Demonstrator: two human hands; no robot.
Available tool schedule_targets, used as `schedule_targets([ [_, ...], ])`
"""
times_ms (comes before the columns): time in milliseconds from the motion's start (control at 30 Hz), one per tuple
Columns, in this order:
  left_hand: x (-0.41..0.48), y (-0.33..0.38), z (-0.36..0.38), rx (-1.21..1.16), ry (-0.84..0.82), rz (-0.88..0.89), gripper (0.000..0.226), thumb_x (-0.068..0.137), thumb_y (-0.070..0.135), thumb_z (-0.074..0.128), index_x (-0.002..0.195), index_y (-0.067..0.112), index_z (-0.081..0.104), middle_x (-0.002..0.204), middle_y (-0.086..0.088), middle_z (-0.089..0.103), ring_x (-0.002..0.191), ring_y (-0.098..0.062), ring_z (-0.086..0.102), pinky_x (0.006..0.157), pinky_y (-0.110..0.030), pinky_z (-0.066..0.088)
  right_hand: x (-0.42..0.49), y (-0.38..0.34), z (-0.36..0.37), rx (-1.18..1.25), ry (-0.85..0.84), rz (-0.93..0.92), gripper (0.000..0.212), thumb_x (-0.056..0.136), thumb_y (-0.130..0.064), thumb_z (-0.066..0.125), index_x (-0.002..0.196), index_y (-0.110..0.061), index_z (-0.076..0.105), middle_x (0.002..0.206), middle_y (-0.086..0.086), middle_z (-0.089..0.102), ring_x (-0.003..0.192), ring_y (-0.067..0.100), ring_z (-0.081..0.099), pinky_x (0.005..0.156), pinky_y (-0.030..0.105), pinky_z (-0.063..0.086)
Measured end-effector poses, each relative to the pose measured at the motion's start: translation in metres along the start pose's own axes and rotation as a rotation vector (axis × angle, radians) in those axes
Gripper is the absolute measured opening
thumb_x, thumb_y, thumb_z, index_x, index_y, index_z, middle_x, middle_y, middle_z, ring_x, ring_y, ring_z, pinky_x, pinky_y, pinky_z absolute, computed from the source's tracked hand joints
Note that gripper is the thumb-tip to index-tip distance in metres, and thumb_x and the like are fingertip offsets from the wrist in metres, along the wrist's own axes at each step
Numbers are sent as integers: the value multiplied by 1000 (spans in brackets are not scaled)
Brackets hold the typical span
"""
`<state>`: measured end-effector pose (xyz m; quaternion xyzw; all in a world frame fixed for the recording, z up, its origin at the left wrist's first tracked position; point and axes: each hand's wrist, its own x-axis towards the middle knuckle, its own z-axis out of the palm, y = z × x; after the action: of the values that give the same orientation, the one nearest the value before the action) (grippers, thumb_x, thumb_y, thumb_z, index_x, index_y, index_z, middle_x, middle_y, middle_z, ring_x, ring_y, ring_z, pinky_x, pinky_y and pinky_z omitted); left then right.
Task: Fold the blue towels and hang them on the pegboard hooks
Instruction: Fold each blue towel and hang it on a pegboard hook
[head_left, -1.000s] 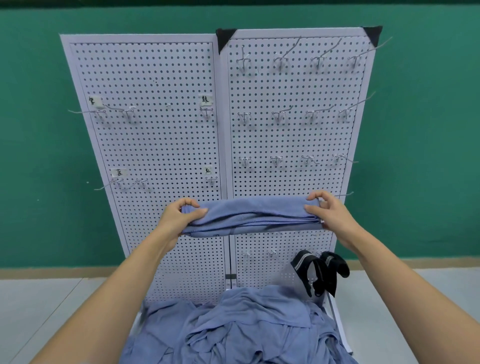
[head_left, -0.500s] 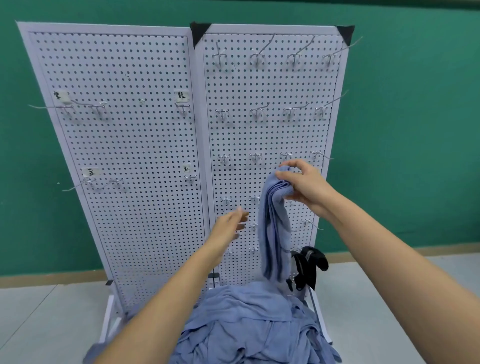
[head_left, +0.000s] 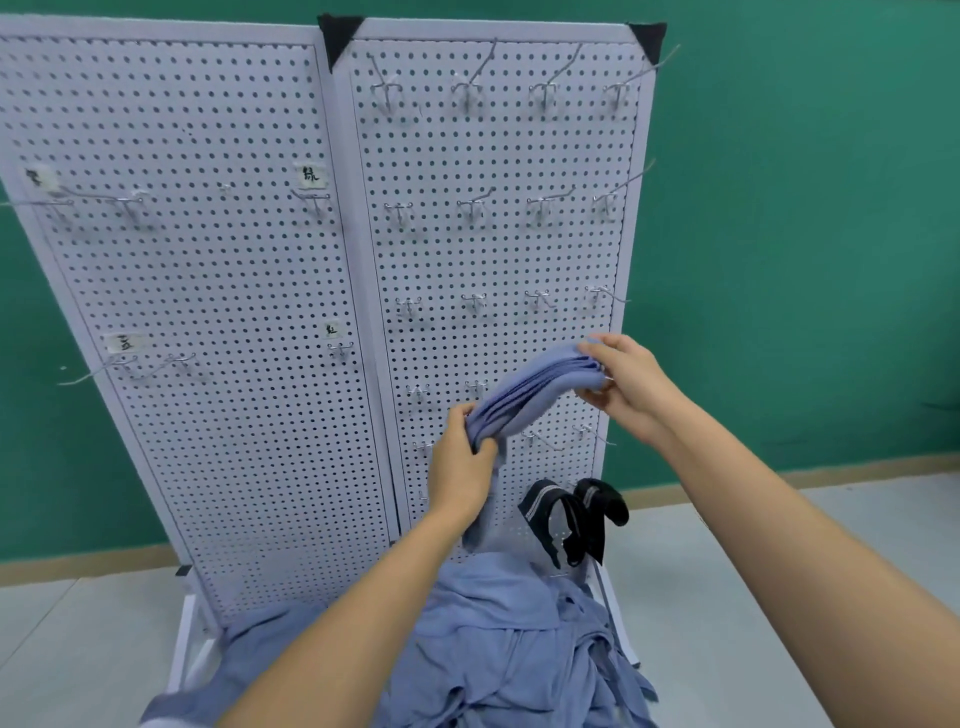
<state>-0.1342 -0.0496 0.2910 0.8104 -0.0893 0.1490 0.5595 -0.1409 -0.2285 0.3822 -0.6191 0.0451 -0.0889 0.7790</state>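
Note:
A folded blue towel (head_left: 530, 392) slants in the air in front of the right panel of the white pegboard (head_left: 218, 312). My right hand (head_left: 628, 382) grips its upper end, level with the lower hook rows. My left hand (head_left: 460, 467) is closed around the towel lower down, and a short tail hangs below that hand. A heap of loose blue towels (head_left: 498, 639) lies at the foot of the board. Metal hooks (head_left: 472, 301) stick out of the right panel in several rows, all bare near the hands.
Two dark cloth items (head_left: 576, 512) hang low on the right panel, just under my right forearm. Paper labels (head_left: 310, 175) and a few long hooks sit on the left panel. A green wall (head_left: 805, 234) stands behind, and grey floor (head_left: 78, 639) spreads around the base.
A second ago both hands held the towel stretched level. My left hand let go and the towel hung from my right hand; now my left hand grips it again lower down.

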Motion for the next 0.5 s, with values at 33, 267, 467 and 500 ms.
schedule_targets([
  [33, 3, -3, -5, 56, 7, 20, 26, 92, 8, 53, 114, 22, 53, 84, 12, 62, 71, -11, 58, 64, -31, 49, 2, 8, -9, -67, 16, 26, 16, 95, -13, 56, 109, -9, 51, 91, 8, 60, 68, 14, 58, 57, 24, 52],
  [267, 6, -27, -9, 389, -39, 31, 20, 84, 12, 58, 100, 24, 64, 85, 12, 61, 78, -13, 57, 59, -27, 43, 1, 94, -31, -774, -103, -54, 29, 85, -15, 65, 112, -25, 60, 121, -4, 57, 114, 16, 52, 96, 31, 42],
  [467, -6, -69, 12, 460, -147, -61, 20, 83, 15, 59, 99, 25, 65, 82, 8, 63, 76, -16, 56, 60, -27, 41, 0, 171, -9, -1107, -278, -127, 66, 77, -36, 75, 133, -21, 44, 127, -3, 47, 114, 17, 48, 95, 36, 44],
  [500, -7, -78, 15, 459, -174, -84, 20, 82, 15, 59, 98, 25, 65, 85, 6, 65, 77, -17, 57, 62, -28, 43, 1, 182, -9, -1148, -251, -131, 60, 79, -31, 71, 133, -21, 45, 127, -1, 48, 112, 19, 50, 91, 36, 46],
])
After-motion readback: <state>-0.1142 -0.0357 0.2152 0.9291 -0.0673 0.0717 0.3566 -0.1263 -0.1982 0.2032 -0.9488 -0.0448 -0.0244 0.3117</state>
